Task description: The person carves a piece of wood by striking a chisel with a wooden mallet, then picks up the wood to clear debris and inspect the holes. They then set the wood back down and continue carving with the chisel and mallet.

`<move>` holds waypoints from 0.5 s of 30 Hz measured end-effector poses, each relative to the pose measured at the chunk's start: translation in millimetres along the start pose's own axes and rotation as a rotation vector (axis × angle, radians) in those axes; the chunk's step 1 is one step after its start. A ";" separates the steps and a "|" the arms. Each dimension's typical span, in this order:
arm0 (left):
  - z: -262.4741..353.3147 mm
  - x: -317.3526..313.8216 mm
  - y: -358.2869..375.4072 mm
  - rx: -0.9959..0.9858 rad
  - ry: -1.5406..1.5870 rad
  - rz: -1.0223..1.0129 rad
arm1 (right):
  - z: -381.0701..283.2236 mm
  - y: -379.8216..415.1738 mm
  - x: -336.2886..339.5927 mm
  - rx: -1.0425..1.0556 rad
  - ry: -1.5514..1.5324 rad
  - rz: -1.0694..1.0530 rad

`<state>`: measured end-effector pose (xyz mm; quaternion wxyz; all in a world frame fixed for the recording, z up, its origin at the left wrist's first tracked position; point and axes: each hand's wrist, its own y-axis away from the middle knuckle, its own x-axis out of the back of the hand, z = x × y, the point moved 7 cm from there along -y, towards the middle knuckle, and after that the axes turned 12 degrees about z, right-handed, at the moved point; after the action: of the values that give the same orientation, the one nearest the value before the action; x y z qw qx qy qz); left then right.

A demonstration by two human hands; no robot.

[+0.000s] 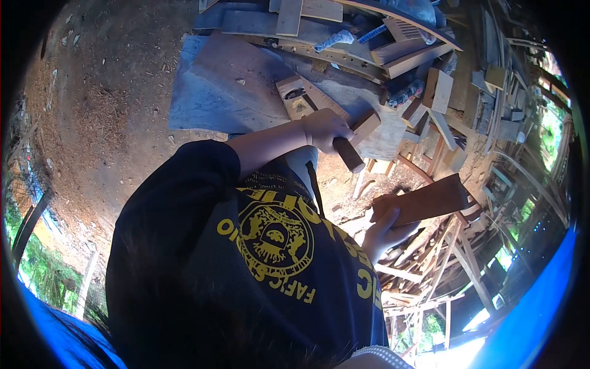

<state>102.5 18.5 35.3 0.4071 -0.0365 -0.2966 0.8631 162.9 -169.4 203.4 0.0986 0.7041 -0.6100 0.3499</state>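
Observation:
At the upper middle, my left hand [329, 128] is closed around a wooden tool that looks like a hand plane [367, 126]. A dark rounded bar sticks out below the fist, and a dark slot shows in the pale block behind it. Over on the right, my right hand [388, 234] grips the near end of a flat reddish-brown board [424, 201]. The board is raised and points away to the right. My right thumb lies on its face, while the other fingers are mostly hidden. The two hands are apart.
A broad grey panel [212, 86] lies beyond my left arm. Wood offcuts [439, 91] and planks [252, 23] are piled at the top and right. Thin wood scraps [424, 273] cover the ground at lower right. Dirt ground [117, 117] with shavings stretches at left.

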 end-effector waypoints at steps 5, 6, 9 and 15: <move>-12.0 -13.6 8.1 0.092 -0.068 -0.158 | -1.7 -1.3 -2.7 0.007 -0.001 0.003; -12.0 -14.1 7.8 0.091 -0.069 -0.164 | 0.0 -1.5 -2.6 0.007 -0.001 0.003; -13.7 -15.4 9.0 0.099 -0.069 -0.159 | 7.1 -1.6 -3.9 0.009 -0.019 -0.015; -13.3 -14.4 7.8 0.093 -0.044 -0.153 | -0.5 0.1 -5.5 0.013 0.005 0.008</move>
<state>110.8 10.7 17.6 0.4667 0.0241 -0.2668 0.8429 162.6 -164.8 200.4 0.0942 0.7013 -0.6104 0.3560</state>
